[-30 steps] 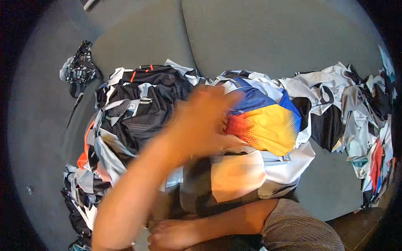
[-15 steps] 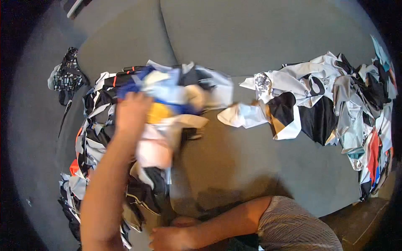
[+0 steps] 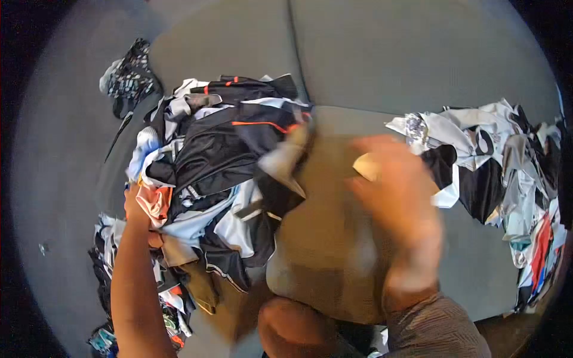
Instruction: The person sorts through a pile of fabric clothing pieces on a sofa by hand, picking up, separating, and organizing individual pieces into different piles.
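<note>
Cloth pile (image 3: 210,152) lies on the left half of the scene, its loose pieces overlapping in black, white, pale blue and grey. Each piece should prove light, limp and soft, nothing fragile; the shinier black ones may slip over one another, and a careless tug could drag neighbours along. Pinching a free edge or corner looks the better hold, gathering a fold in the palm if a piece slides.

At the pile's left edge, the left hand (image 3: 133,201) is against a pale orange cloth (image 3: 155,203); its fingers are mostly hidden, so I cannot tell whether they grasp it. Dark cloth with an orange stripe (image 3: 258,123) lies at the pile's far right.

Right of the pile, the right hand (image 3: 397,185) is blurred over the grey couch (image 3: 486,256). Something yellowish shows between thumb and fingers; whether it is held cannot be told.

Farther right sits a second heap (image 3: 477,185) of black, white and grey cloth. Patterned dark fabric (image 3: 131,74) lies apart at the far left.
</note>
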Demonstrator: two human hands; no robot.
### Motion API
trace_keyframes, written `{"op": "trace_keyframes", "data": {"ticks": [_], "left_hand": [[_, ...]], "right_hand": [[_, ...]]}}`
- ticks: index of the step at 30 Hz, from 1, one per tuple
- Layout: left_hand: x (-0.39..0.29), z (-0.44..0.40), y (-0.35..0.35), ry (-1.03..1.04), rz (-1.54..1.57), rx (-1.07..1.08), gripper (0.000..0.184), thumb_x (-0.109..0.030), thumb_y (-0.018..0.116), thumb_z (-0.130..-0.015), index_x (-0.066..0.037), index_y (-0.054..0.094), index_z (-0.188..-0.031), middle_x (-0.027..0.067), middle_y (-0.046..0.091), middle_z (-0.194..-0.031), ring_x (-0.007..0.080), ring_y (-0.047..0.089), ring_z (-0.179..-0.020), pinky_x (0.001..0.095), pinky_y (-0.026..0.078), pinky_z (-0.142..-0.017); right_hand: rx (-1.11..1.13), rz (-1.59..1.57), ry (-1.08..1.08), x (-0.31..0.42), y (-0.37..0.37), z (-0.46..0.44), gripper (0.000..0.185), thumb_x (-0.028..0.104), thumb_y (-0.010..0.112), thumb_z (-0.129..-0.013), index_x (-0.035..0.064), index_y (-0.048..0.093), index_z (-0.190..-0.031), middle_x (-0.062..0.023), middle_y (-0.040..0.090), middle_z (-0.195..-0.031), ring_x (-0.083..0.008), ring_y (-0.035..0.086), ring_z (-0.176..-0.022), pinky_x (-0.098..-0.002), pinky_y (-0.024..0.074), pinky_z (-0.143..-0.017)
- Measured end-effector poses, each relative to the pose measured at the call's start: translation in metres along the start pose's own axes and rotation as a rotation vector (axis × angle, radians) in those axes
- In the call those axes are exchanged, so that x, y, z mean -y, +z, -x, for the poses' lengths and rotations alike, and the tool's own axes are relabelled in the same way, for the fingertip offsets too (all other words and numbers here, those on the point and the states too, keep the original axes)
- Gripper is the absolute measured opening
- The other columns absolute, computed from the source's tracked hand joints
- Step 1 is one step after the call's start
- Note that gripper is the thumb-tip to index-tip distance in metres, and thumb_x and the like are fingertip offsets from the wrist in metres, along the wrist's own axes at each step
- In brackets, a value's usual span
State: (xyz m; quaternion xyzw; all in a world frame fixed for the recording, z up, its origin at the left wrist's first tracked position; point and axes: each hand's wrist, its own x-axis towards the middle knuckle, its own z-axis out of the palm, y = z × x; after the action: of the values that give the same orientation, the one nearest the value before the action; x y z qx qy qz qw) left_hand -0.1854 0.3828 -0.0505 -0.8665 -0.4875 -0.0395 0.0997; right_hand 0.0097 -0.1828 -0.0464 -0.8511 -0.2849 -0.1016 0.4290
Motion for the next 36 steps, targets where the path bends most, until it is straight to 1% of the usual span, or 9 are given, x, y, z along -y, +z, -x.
{"op": "trace_keyframes", "data": {"ticks": [5, 10, 13, 17, 22, 25, 28, 32, 36], "left_hand": [[-0.025, 0.041, -0.031, -0.076, 0.203, 0.015, 0.077, -0.060, 0.066, -0.082, -0.006, 0.057, -0.135, 0.0175, 0.059, -0.132, 0.0432, 0.060, -0.109, 0.0544, 0.052, -0.091], [0.004, 0.018, 0.010, -0.002, 0.173, -0.033, 0.083, -0.060, 0.072, -0.076, -0.008, 0.055, -0.138, 0.0187, 0.056, -0.135, 0.0417, 0.057, -0.115, 0.0536, 0.052, -0.090], [-0.004, 0.041, 0.002, 0.143, 0.060, -0.105, 0.081, -0.055, 0.074, -0.076, -0.009, 0.054, -0.139, 0.0177, 0.055, -0.136, 0.0409, 0.056, -0.117, 0.0538, 0.051, -0.091], [-0.021, 0.046, -0.011, 0.213, 0.049, -0.263, 0.074, -0.044, 0.073, -0.079, -0.009, 0.053, -0.141, 0.0168, 0.056, -0.136, 0.0402, 0.056, -0.118, 0.0516, 0.050, -0.094], [-0.073, 0.056, -0.056, 0.235, 0.314, -0.581, 0.062, -0.017, 0.069, -0.083, -0.007, 0.054, -0.142, 0.0170, 0.061, -0.132, 0.0377, 0.058, -0.120, 0.0441, 0.047, -0.102], [-0.187, 0.142, -0.097, 0.641, 0.839, -0.325, 0.059, -0.017, 0.071, -0.079, -0.003, 0.060, -0.136, 0.0153, 0.063, -0.130, 0.0342, 0.059, -0.119, 0.0403, 0.047, -0.103], [-0.260, 0.221, -0.038, 1.061, 0.293, -0.216, 0.099, -0.040, 0.084, -0.066, -0.024, 0.044, -0.155, 0.0112, 0.033, -0.165, 0.0378, 0.031, -0.150, 0.0823, 0.027, -0.104], [-0.286, 0.191, 0.009, 0.839, 0.078, -0.318, 0.098, -0.036, 0.084, -0.066, -0.030, 0.042, -0.156, 0.0055, 0.028, -0.169, 0.0369, 0.023, -0.155, 0.0829, 0.024, -0.108], [-0.230, 0.077, 0.002, 0.706, -0.211, -0.623, 0.021, -0.024, 0.065, -0.086, -0.018, 0.072, -0.104, 0.0104, 0.066, -0.122, 0.0335, 0.054, -0.126, 0.0720, 0.037, -0.103]], "right_hand": [[0.382, 0.485, 0.418, -0.102, 0.019, -0.039, 0.042, 0.006, 0.075, -0.074, 0.0037, 0.067, -0.115, -0.0151, 0.069, -0.112, -0.0344, 0.066, -0.090, -0.0427, 0.0542, -0.081], [0.158, -0.111, -0.006, -0.046, 0.045, -0.043, 0.016, -0.004, 0.062, -0.084, 0.0019, 0.068, -0.097, -0.0076, 0.067, -0.095, -0.0236, 0.059, -0.071, -0.0340, 0.0489, -0.068], [0.207, -0.884, -0.076, 0.036, 0.081, -0.020, 0.030, -0.004, 0.060, -0.092, 0.0083, 0.066, -0.118, -0.0020, 0.065, -0.108, -0.0103, 0.058, -0.088, -0.0246, 0.0467, -0.076], [0.173, -0.679, -0.697, 0.068, 0.128, 0.015, 0.034, 0.004, 0.062, -0.094, 0.0129, 0.066, -0.127, -0.0054, 0.067, -0.120, -0.0238, 0.066, -0.099, -0.0362, 0.0511, -0.086], [0.879, -0.497, -0.688, 0.059, 0.095, 0.015, 0.028, 0.017, 0.066, -0.093, 0.0103, 0.067, -0.121, -0.0075, 0.071, -0.105, -0.0300, 0.067, -0.092, -0.0410, 0.0530, -0.081], [1.174, -0.475, -0.609, 0.066, 0.086, 0.021, 0.029, 0.023, 0.067, -0.093, 0.0089, 0.067, -0.118, -0.0086, 0.072, -0.096, -0.0323, 0.068, -0.087, -0.0421, 0.0541, -0.076], [1.252, -0.429, -0.682, 0.078, 0.088, 0.046, 0.031, 0.026, 0.066, -0.094, 0.0083, 0.064, -0.119, -0.0100, 0.073, -0.094, -0.0340, 0.069, -0.085, -0.0423, 0.0548, -0.074], [1.315, -0.326, -0.728, 0.079, 0.096, 0.054, 0.031, 0.026, 0.064, -0.095, 0.0091, 0.061, -0.120, -0.0103, 0.072, -0.095, -0.0338, 0.068, -0.085, -0.0416, 0.0549, -0.073], [1.186, -0.300, -0.719, 0.068, 0.111, 0.061, 0.028, 0.025, 0.065, -0.093, 0.0097, 0.061, -0.116, -0.0113, 0.070, -0.095, -0.0341, 0.068, -0.085, -0.0424, 0.0548, -0.072]]}}
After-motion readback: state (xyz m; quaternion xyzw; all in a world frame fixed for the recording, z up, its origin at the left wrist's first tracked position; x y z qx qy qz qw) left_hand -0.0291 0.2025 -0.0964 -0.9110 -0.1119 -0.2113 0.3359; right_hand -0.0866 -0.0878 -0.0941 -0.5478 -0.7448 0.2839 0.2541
